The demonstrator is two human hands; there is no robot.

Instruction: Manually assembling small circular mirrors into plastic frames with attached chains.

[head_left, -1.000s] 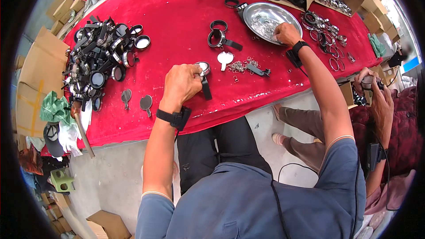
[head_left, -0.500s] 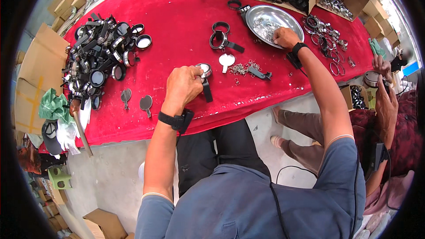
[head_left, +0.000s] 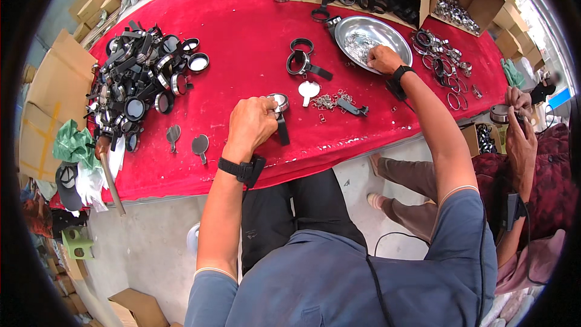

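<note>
My left hand (head_left: pixel 252 123) is closed on a round metal-rimmed piece with a black handle (head_left: pixel 281 103), low over the red-covered table. Its fingertips press on the rim, and the handle points toward me. My right hand (head_left: pixel 386 59) reaches into a shiny metal dish (head_left: pixel 396 31) holding small thin metal parts (head_left: pixel 361 42). Its fingers are pinched together; what is between them is too small to tell. Between the hands lie a white disc with a tab (head_left: pixel 308 89), a heap of small wire clips (head_left: pixel 330 101) and a dark grey handle (head_left: pixel 351 107).
A large pile of round handled pieces (head_left: pixel 136 72) covers the table's left. Two dark tabbed discs (head_left: pixel 200 144) lie near its front edge. Metal rings (head_left: pixel 451 75) are spread right of the dish. Cardboard boxes (head_left: pixel 426 0) stand behind. Another person's hands (head_left: pixel 521 122) work at the right.
The right hand's fingertips have shifted slightly left within the dish. My left hand keeps its grip on the round piece. The whole view has shifted a little.
</note>
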